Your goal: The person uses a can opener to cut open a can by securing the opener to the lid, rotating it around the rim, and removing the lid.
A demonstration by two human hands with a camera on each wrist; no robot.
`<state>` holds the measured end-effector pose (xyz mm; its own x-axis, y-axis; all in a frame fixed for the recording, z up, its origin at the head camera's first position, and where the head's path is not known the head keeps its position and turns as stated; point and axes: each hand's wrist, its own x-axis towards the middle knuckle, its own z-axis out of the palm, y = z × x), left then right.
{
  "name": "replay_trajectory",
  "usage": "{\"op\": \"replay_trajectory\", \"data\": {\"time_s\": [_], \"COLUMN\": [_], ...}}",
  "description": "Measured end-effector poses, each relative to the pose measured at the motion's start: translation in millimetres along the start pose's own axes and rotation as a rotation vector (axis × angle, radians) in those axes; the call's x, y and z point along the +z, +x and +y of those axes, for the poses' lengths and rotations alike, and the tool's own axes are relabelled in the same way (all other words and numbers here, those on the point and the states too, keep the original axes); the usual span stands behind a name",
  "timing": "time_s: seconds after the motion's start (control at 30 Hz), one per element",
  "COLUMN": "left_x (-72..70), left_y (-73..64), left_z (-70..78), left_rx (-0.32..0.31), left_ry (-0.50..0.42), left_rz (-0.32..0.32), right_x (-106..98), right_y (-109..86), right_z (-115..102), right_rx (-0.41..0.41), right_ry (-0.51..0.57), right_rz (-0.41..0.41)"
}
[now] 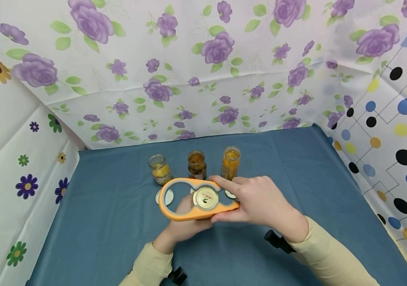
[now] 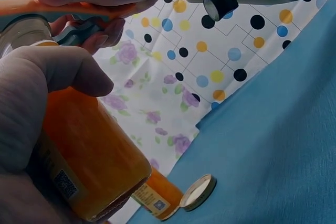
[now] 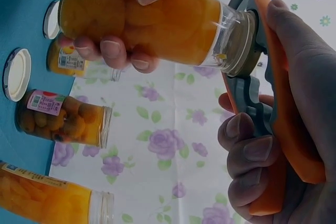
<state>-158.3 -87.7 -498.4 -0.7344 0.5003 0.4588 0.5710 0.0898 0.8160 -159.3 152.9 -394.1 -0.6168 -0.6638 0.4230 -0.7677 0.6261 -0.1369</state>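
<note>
My left hand (image 1: 185, 226) grips a glass jar (image 3: 173, 27) of orange fruit pieces round its body, with the thumb on one side and fingers on the other. Over the jar's gold lid (image 1: 206, 198) sits an orange and grey jar opener (image 1: 182, 217), its smaller grey-lined opening around the lid. My right hand (image 1: 262, 200) holds the opener by its handle end, fingers wrapped below and thumb along the orange frame in the right wrist view. In the head view the opener and lid hide most of the jar.
Behind the hands stand three lidless jars: one with yellow contents (image 1: 161, 171), one with round brown fruit (image 1: 197, 159), one with orange fruit (image 1: 231, 161). Loose lids (image 1: 169, 197) lie in front of them on the blue cloth (image 1: 117, 222). Patterned curtains (image 1: 125, 79) enclose the table.
</note>
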Motion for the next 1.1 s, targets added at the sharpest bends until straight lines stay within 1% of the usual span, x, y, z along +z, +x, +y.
{"op": "replay_trajectory", "data": {"time_s": [0.4,0.6,0.77,0.87,0.97,1.1], "left_x": [-4.8,-5.0,-3.9,-4.7,-6.4,-11.3], "left_y": [-2.6,-2.8,-4.9,-6.4,-9.0,-15.2], "left_z": [6.5,6.6,6.8,6.6,5.5,4.9], "left_rx": [-0.070,-0.082,-0.135,-0.148,-0.140,-0.131], "left_ry": [-0.086,-0.141,-0.193,-0.204,-0.191,-0.175], "left_rz": [-0.041,-0.047,-0.045,-0.048,-0.035,0.011], "right_x": [-1,-2,-4,-6,-7,-7], "right_y": [2.6,2.5,1.7,1.5,1.2,0.2], "right_z": [-3,-4,-4,-4,-3,1], "right_rx": [-0.029,-0.034,-0.031,-0.032,-0.036,-0.034], "right_ry": [0.010,0.013,0.033,0.062,0.080,0.087], "right_rz": [0.019,0.030,0.050,0.071,0.090,0.109]}}
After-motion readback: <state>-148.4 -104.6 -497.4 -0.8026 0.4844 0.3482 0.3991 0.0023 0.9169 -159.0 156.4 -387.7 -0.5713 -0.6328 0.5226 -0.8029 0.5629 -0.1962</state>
